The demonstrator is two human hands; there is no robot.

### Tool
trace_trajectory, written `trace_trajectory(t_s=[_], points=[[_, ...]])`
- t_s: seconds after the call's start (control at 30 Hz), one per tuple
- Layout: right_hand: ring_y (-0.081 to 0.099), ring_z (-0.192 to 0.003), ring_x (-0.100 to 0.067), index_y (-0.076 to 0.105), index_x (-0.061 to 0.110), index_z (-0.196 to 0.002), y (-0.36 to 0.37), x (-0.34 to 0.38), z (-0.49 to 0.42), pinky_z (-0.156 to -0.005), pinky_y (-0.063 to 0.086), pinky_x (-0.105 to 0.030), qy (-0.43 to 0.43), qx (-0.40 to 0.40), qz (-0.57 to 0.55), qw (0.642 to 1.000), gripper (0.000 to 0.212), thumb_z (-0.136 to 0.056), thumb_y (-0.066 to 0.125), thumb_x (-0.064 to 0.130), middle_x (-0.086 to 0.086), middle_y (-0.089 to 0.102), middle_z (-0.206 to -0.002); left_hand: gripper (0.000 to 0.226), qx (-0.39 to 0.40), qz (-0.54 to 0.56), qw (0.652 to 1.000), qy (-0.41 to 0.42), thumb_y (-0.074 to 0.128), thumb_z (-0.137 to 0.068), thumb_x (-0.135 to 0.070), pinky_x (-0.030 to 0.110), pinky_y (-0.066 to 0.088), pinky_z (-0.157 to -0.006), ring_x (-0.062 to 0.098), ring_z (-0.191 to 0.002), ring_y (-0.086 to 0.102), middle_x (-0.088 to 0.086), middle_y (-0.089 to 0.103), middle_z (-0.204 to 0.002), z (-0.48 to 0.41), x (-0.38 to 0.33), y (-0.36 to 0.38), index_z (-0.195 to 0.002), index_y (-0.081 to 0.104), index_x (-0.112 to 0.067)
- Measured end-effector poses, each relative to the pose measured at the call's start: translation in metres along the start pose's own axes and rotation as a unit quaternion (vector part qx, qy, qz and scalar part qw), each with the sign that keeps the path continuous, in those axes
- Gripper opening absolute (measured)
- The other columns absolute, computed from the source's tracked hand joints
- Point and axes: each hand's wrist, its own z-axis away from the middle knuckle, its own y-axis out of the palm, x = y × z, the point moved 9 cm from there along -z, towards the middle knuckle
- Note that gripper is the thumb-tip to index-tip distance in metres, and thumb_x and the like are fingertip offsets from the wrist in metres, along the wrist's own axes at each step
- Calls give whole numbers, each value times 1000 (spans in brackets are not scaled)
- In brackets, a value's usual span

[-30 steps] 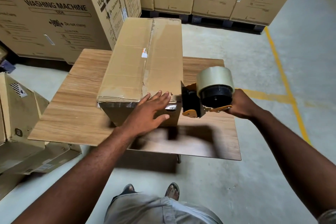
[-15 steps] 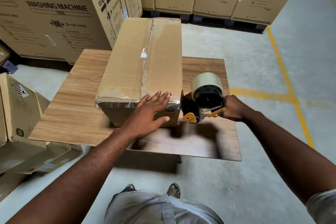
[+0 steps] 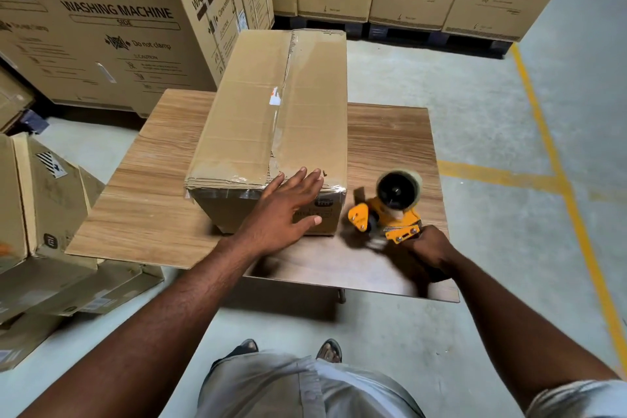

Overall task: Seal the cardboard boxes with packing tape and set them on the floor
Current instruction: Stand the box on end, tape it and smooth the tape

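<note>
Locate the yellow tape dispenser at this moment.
Head view, right side: the yellow tape dispenser is held by the right hand over the wooden table, just right of the brown cardboard box.

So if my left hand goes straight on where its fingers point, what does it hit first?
Nothing, it seems: the left hand lies on the box, and its line crosses bare flap to the right edge.

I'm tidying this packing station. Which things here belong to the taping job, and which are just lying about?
Job: cardboard box on the table, left hand resting on it; tape dispenser gripped by right hand.
Lying about: washing machine cartons behind; smaller boxes on the floor, left.
</note>
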Motion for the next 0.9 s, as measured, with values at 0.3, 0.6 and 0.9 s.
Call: trace_trajectory(t_s=[0.3, 0.6, 0.9], points=[[50, -50, -22, 57, 14, -91, 74, -20, -21, -55, 48, -34, 171, 68, -463, 867, 14, -93, 58, 29, -5, 51, -62, 69, 1, -4, 1000, -3, 55, -97, -44, 34, -7, -122, -3, -150, -1, -20, 10, -163, 0, -1, -1, -157, 22, -31], [57, -120, -17, 52, 17, -140, 31, 115, 26, -97, 46, -31, -159, -8, -126, 979, 46, -100, 57, 38, -5, 59, -133, 71, -15, 2, 1000, -1, 48, -92, -51, 32, -7, -121, -2, -150, 1, -22, 12, -161, -1, -1, 2, -156, 23, -33], [45, -120, 16, 37, 14, -153, 80, 155, 55, -96, 31, 0, -220, -166, -274, 921, 52, -103, 50, 9, 1, 52, -145, 75, -22, -28, 999, 1, 39, -89, -58, 33, -7, -121, 2, -151, 2, -17, 13, -163, 1, -3, 2, -157, 22, -30]])
